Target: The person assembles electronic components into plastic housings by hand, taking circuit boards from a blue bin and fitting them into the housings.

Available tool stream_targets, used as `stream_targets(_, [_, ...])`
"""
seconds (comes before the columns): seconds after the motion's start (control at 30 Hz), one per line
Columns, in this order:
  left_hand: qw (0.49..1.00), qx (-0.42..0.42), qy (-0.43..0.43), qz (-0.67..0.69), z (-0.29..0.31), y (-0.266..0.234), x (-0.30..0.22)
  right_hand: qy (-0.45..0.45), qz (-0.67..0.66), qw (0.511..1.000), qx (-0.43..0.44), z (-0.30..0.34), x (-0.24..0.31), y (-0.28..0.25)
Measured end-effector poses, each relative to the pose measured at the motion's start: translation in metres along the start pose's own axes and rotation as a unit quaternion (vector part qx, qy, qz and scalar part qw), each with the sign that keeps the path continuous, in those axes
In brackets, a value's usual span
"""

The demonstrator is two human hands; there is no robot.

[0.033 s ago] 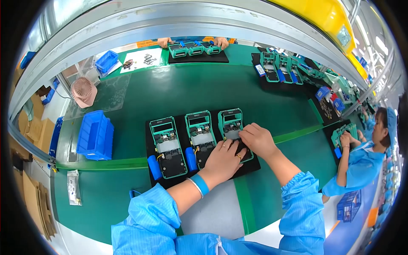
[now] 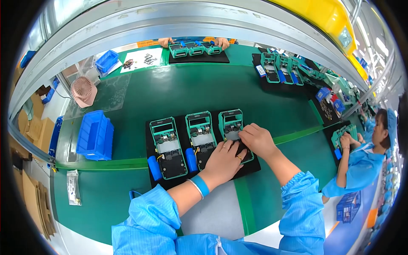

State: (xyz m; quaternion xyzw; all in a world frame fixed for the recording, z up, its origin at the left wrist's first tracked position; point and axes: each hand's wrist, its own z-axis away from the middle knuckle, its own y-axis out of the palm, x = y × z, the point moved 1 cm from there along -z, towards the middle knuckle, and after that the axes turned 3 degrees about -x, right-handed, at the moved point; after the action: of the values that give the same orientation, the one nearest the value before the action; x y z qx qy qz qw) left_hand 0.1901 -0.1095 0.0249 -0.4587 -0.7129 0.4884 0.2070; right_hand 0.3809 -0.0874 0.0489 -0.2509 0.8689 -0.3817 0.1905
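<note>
A black tray (image 2: pixel 168 182) on the green bench holds three open green-framed devices side by side. The left device (image 2: pixel 168 146) and the middle device (image 2: pixel 199 136) each have a blue cylinder (image 2: pixel 154 168) lying beside them. My left hand (image 2: pixel 223 161), with a blue wrist strap, lies over the lower part of the right device (image 2: pixel 229 121) and holds it down. My right hand (image 2: pixel 256 138) has its fingers curled on the middle of that same device. What my fingertips hold is hidden.
A blue bin (image 2: pixel 94 135) and a pink fan (image 2: pixel 83 90) stand at the left. A co-worker in blue (image 2: pixel 361 161) works at the right, and another person's hands (image 2: pixel 221 41) hold a tray at the far edge. More device trays (image 2: pixel 280 70) lie at the back right.
</note>
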Motion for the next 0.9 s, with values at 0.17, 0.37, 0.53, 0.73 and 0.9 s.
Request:
stream_targets(0.17, [1.000,0.000,-0.004,0.018,0.000,-0.003,0.001,-0.032,0.011,0.999,0.028,-0.006,-0.008,0.011])
stream_targets(0.37, [0.999,-0.003,-0.008,0.032,0.000,-0.002,0.003,-0.059,0.011,0.996,0.060,-0.011,-0.007,0.009])
stream_targets(0.53, [0.999,-0.004,-0.006,0.034,0.000,-0.002,0.002,-0.090,0.057,0.991,0.076,-0.011,-0.007,0.007])
stream_targets(0.73, [0.999,-0.006,-0.004,0.031,0.000,-0.002,0.003,-0.106,0.086,0.984,0.116,-0.016,-0.005,0.005])
stream_targets(0.9, [1.000,-0.009,0.000,0.018,-0.001,-0.002,0.003,-0.097,0.098,0.983,0.126,-0.017,-0.008,0.008])
